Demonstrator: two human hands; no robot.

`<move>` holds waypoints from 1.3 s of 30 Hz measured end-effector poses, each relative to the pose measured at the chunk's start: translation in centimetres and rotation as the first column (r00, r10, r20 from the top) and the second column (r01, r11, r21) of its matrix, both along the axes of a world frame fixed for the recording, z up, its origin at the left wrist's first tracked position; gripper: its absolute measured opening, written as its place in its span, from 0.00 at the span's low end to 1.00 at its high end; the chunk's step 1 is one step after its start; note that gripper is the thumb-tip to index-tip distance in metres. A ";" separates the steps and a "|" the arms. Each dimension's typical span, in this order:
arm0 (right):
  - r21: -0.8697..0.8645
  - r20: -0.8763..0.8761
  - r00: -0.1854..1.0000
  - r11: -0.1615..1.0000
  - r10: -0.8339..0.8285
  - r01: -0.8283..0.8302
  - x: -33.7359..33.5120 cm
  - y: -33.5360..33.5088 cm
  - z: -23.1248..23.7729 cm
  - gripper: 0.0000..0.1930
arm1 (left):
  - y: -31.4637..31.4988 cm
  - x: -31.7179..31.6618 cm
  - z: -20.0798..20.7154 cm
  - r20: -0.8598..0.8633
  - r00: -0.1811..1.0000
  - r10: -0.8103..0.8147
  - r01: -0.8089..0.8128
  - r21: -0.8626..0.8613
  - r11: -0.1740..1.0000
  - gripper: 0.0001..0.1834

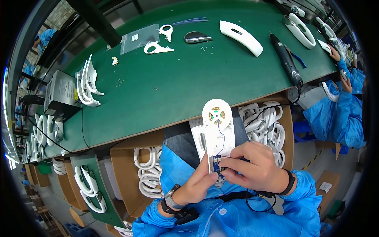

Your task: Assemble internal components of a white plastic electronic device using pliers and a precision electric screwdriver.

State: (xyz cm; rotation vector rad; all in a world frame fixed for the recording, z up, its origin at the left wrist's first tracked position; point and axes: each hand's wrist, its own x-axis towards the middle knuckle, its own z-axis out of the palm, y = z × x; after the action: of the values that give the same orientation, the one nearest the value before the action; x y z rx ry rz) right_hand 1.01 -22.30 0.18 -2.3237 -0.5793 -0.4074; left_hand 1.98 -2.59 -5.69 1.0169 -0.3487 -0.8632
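A white plastic device housing (pixel 213 134) rests over my lap, its round end with a gold and green disc pointing at the bench. A thin blue wire runs down along it to a small blue circuit board (pixel 216 159). My left hand (pixel 197 187) grips the lower end of the housing, thumb beside the board. Bent over the same end, my right hand (pixel 256 166) has its fingers pinched together at the board. Whatever is between those fingertips is too small to make out.
On the green bench (pixel 138 98) lie a curved white cover (pixel 241 37), a black electric screwdriver (pixel 286 61), a plastic bag (pixel 139 38) and stacked white shells (pixel 87 83). Cardboard boxes of white parts (pixel 265 122) flank my lap. A co-worker's blue sleeve (pixel 335 114) is at right.
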 end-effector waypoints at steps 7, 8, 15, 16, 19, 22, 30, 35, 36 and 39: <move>-0.003 0.011 1.000 1.000 0.002 -0.002 -0.1 0.2 0.3 0.13 | -0.2 -0.9 0.0 -0.133 0.987 0.085 -0.088 -0.011 0.996 0.35; -0.003 0.011 1.000 1.000 0.002 -0.002 -0.2 0.2 0.2 0.13 | -0.2 -0.9 0.0 -0.124 0.987 0.097 -0.099 -0.012 0.995 0.34; -0.036 -0.010 1.000 0.999 0.026 -0.026 -0.3 0.0 0.3 0.13 | -0.3 -0.9 0.5 0.141 0.982 0.124 -0.135 0.069 0.988 0.31; -0.048 -0.016 1.000 0.998 0.027 -0.028 -0.4 0.0 0.4 0.13 | -0.3 -0.9 0.7 0.158 0.980 0.118 -0.132 0.081 0.988 0.31; -0.048 -0.021 0.999 0.998 0.030 -0.031 -0.4 0.0 0.5 0.13 | -0.4 -0.8 1.0 0.190 0.974 0.127 -0.145 0.087 0.986 0.30; -0.040 -0.019 1.000 0.999 0.024 -0.025 -0.1 0.2 0.5 0.13 | -0.2 -0.4 0.9 0.166 0.977 0.133 -0.148 0.083 0.986 0.29; 0.043 -0.238 0.971 0.999 -0.013 0.024 1.6 0.4 0.3 0.12 | -1.2 1.3 1.7 -0.136 0.973 0.186 -0.158 0.192 0.969 0.26; 0.036 -0.327 0.945 0.999 -0.009 0.023 2.8 -0.2 0.2 0.09 | -2.4 2.3 2.4 -0.272 0.933 0.235 -0.192 0.175 0.966 0.24; 0.054 -0.363 0.931 0.998 0.028 -0.008 2.9 -0.3 0.2 0.12 | -2.5 2.4 2.5 -0.282 0.924 0.257 -0.213 0.177 0.961 0.23; 0.076 -0.383 0.923 0.997 0.017 0.013 3.3 -0.2 0.2 0.18 | -2.6 2.3 2.2 -0.280 0.917 0.283 -0.240 0.178 0.954 0.22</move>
State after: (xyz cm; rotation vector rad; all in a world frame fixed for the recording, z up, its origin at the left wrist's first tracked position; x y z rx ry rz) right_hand 4.31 -22.52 0.41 -2.2447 -0.3655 0.0330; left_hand 4.29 -5.21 -3.44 1.0147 0.1111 -0.7912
